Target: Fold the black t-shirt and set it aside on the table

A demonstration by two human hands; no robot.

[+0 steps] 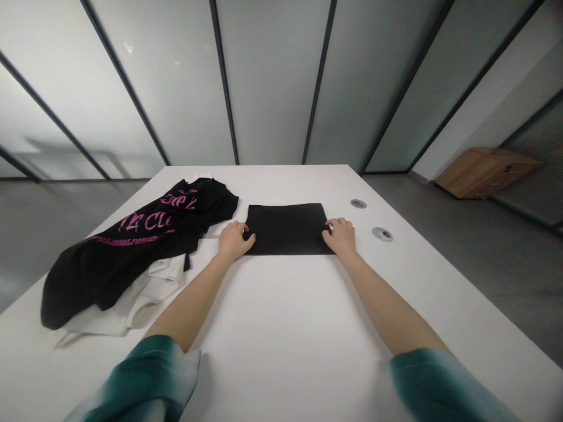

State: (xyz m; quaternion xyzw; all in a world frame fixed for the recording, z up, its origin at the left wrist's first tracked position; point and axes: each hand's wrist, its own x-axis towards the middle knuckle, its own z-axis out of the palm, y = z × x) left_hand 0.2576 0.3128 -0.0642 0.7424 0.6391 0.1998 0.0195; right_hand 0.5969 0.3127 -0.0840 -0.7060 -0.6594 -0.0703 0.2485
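Observation:
A black cloth [285, 228], folded into a flat rectangle, lies on the white table [290, 328] in front of me. What kind of garment it is, I cannot tell. At its left edge my left hand [236, 239] is closed, thumb on top of the cloth and fingers curled at the side. My right hand [341, 235] grips the opposite edge in the same way. Left of my left hand, a loose black T-shirt [145, 234] with pink lettering lies rumpled, partly covering a white cloth [127, 310].
Two round cable grommets [382, 234] are set in the tabletop on the right. Frosted glass panels [272, 82] stand behind the table. On the floor at the right is a wooden cabinet [488, 171].

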